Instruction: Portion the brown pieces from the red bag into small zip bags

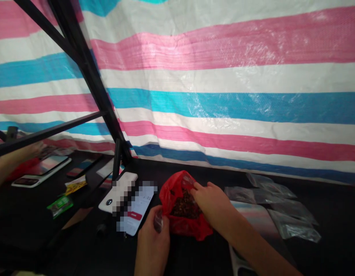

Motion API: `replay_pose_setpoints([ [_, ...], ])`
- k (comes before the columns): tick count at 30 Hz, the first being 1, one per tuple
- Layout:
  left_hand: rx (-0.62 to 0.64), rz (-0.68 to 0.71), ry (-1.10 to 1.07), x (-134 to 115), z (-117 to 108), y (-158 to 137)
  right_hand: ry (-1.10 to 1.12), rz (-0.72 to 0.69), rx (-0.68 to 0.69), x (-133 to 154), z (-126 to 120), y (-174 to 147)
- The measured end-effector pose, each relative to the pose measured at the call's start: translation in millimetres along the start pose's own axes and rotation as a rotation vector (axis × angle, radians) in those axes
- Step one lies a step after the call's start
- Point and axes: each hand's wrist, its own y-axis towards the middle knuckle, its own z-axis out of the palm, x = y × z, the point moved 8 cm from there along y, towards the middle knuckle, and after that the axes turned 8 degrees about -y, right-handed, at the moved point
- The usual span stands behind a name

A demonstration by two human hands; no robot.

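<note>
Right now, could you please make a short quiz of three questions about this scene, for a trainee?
1. True or false: the right hand reaches into the open red bag.
2. What lies on the dark table to the right of the red bag?
A. clear plastic pouches
B. a pair of scissors
C. a glass jar
3. What does the left hand hold at the bag's edge?

Key:
1. True; its fingers are at the brown contents.
2. A, the clear plastic pouches.
3. A small clear pouch, pinched between the fingers; what it contains is unclear.
</note>
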Motion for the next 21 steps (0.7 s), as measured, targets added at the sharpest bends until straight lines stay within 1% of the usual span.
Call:
replay_pose_setpoints([
  [3,-0.006,-0.023,-0.191,0,3,3,-0.007,0.015,0.003,-1,-2,-5],
  [9,0.021,-0.057,-0.444,-8,18,9,0.040,-0.051,-0.052,9,-3,4],
  [12,0.003,-0.119,-0.563,-8,20,11,0.102,-0.089,-0.084,9,3,11],
  [15,0.027,-0.203,-0.695,-4,25,13,0.186,-0.113,-0.113,7,7,13],
  [19,0.122,-0.264,-0.735,0,32,14,0.313,-0.102,-0.135,4,8,13],
  [21,0.140,-0.202,-0.677,-1,28,16,0.395,-0.104,-0.127,3,10,14],
])
